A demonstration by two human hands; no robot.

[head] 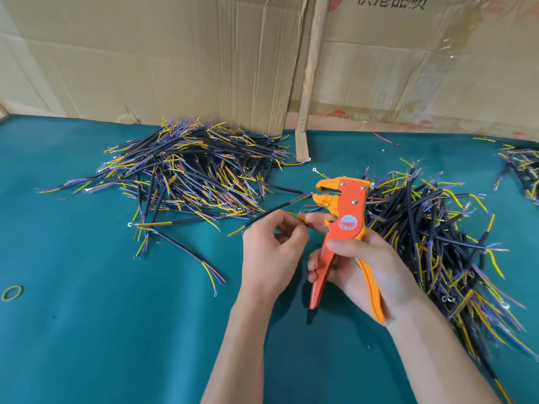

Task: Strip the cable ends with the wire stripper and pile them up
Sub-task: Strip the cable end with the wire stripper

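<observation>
**Stripper Gripped, Cable End Pinched**

While my right hand [358, 263] grips the handles of the orange wire stripper [341, 228], curled fingers around them, its head stands upright with the mouth parted. My left hand [274, 246] pinches a yellow core of one black cable [262, 218] just beside the stripper. Right of the tool lies a cable pile [431, 234]; farther left, a second pile [192, 170] rests on the green table [87, 330], cardboard [163, 59] behind.
</observation>
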